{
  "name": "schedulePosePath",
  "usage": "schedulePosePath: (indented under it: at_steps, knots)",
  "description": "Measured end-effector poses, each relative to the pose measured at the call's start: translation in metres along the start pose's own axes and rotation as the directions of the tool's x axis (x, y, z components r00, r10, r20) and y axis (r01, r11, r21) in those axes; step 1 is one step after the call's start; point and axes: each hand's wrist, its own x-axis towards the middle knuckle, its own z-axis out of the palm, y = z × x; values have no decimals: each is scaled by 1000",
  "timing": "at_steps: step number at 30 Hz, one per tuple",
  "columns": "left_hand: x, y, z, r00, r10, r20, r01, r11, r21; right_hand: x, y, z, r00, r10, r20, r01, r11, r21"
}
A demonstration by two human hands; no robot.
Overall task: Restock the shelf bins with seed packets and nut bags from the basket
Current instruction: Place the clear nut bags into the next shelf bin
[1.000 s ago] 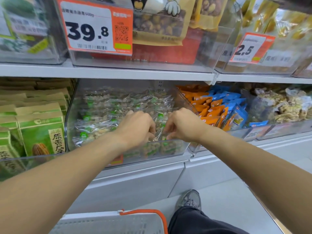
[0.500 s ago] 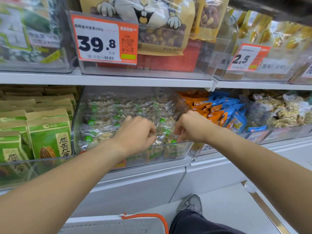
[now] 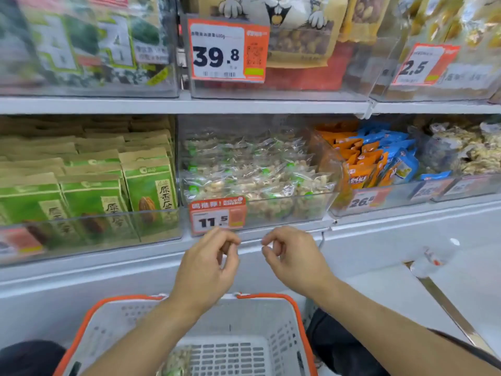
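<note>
The clear middle bin (image 3: 306,213) on the lower shelf is packed with several transparent nut bags (image 3: 254,180) with green dots. Both hands hang in front of the shelf edge, just below that bin and above the basket. My left hand (image 3: 208,267) has loosely curled fingers and holds nothing. My right hand (image 3: 294,259) is curled the same way, thumb near the forefinger, also holding nothing. The grey basket (image 3: 260,316) with an orange rim sits below my arms. One nut bag (image 3: 176,360) lies at its bottom, partly hidden by my left forearm.
Green seed packets (image 3: 146,185) fill the left bin. Orange and blue packets (image 3: 374,161) fill the bin on the right, with walnuts (image 3: 466,150) beyond. An orange 11.5 price tag (image 3: 217,216) hangs on the middle bin. The upper shelf (image 3: 189,105) carries more bins. My knees flank the basket.
Both hands have come out of the middle bin and dropped below its front edge, leaving the nut bags inside. The view has tilted down, showing more of the basket.
</note>
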Motion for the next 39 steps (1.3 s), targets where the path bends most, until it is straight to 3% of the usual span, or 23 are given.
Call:
schedulePosePath:
  at_steps: [2,5,7,9,12,15,17,19,22,26,30,32,39]
  knots:
    - [-49,-36,1,977,-184,111,180,983,44,-12,-12,51,982,76,171,-82,996,25]
    - [-134,-94,-12,882,-432,190,416,901,121,-35,-19,122,905,226,360,-260,964,48]
    - [-190,-124,-26,793,-588,161,558,806,196,-53,-15,162,827,304,473,-354,935,17]
    - [-235,-145,-40,649,-744,155,689,662,294,-74,-11,198,739,368,564,-415,909,-50]
    - [-276,-164,-50,445,-870,215,730,491,476,-104,-1,238,580,452,678,-504,853,-137]
    - [-288,-173,-48,352,-911,217,723,412,554,-123,7,266,386,513,767,-615,763,-201]
    - [-287,-177,-43,298,-929,221,731,371,573,-127,9,283,339,545,767,-654,722,-225]
    - [-285,-182,-36,270,-939,213,769,343,539,-124,6,296,341,567,750,-633,729,-263]
    - [-281,-188,-28,290,-941,175,826,338,450,-116,-1,317,325,561,761,-649,718,-252]
    - [-273,-196,-21,247,-963,113,924,269,274,-110,-3,343,249,578,777,-681,675,-283]
    - [-268,-204,-18,110,-989,96,976,126,176,-108,-6,363,163,627,762,-852,479,-212]
    - [-265,-206,-18,85,-992,96,978,101,182,-108,-8,367,125,621,774,-895,407,-182]
    - [-250,-198,-22,98,-981,170,981,124,149,-111,-2,363,151,566,811,-774,578,-259]
